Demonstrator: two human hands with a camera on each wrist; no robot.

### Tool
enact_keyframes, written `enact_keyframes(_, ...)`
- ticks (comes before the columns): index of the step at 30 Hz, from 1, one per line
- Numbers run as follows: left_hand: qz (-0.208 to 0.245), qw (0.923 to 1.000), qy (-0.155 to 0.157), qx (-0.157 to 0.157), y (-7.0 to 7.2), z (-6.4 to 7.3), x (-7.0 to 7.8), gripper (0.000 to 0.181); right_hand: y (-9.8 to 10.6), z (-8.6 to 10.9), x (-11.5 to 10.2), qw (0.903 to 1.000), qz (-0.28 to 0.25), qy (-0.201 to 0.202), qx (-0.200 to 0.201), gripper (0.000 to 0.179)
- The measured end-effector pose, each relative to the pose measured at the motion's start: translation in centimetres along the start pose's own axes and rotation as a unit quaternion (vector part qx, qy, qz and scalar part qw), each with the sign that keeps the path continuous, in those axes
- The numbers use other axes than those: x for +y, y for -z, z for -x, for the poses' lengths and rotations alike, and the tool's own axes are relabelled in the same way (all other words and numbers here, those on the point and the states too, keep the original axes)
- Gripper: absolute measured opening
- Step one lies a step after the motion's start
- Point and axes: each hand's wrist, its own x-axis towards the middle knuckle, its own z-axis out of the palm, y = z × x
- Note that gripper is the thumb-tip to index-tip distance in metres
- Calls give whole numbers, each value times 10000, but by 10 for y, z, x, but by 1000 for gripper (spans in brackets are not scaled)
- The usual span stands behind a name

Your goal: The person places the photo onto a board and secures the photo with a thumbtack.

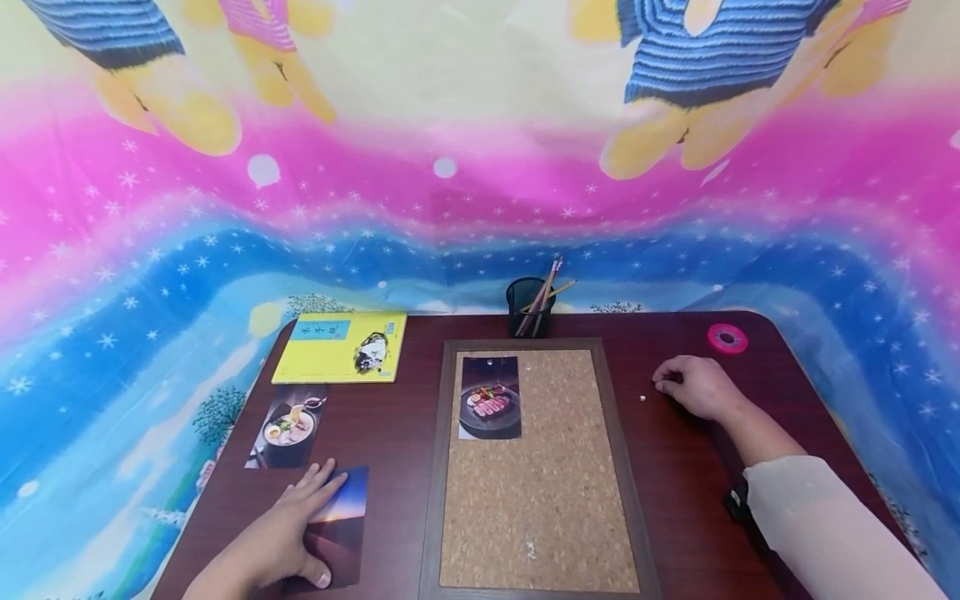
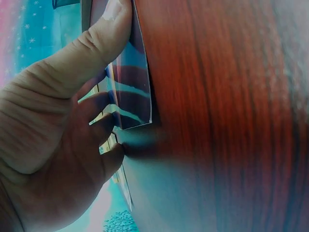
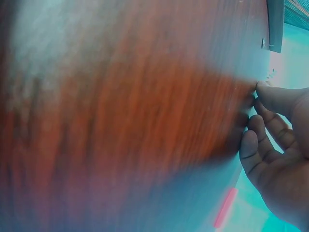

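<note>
My left hand point(image 1: 288, 521) rests with spread fingers over a blue and dark photo card point(image 1: 345, 525) on the table. In the left wrist view, the thumb lies along the photo card's edge point(image 2: 135, 92). My right hand point(image 1: 697, 387) is low over the table at the right, fingers loosely bent, fingertips at the surface. Just left of those fingertips lies a small clear push pin point(image 1: 642, 397). Between the hands, a framed cork board point(image 1: 540, 475) lies flat. A photo of sliced meat on a plate point(image 1: 489, 408) is on its upper left, a pin at its top edge.
A ramen photo point(image 1: 288, 427) lies beyond my left hand, below a yellow book point(image 1: 337, 350). A mesh cup point(image 1: 530, 310) of pencils stands behind the board. A pink tape roll point(image 1: 727, 338) lies at the back right. Small clear pins point(image 1: 531, 547) sit low on the cork.
</note>
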Motion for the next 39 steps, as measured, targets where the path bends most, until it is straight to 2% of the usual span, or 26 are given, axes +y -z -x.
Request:
enact_keyframes(13,-154,9979,589,220,1,-4,3,132,-1,4,0,9994,-200,-263,32,5)
enact_keyframes(20,-408,9976,403,384,6,-6,4,122,2,8,-2,9987,-260,-428,92,6)
enact_keyframes(27,-284,9978,219,550,15,-10,10,117,3,12,-2,9986,-288,-369,231,8)
enact_keyframes(33,-237,9976,170,633,21,-17,17,116,7,15,-5,9986,-314,-334,282,8)
enact_keyframes(39,-259,9963,-24,816,26,-25,25,113,11,20,-11,9981,-411,-305,329,9)
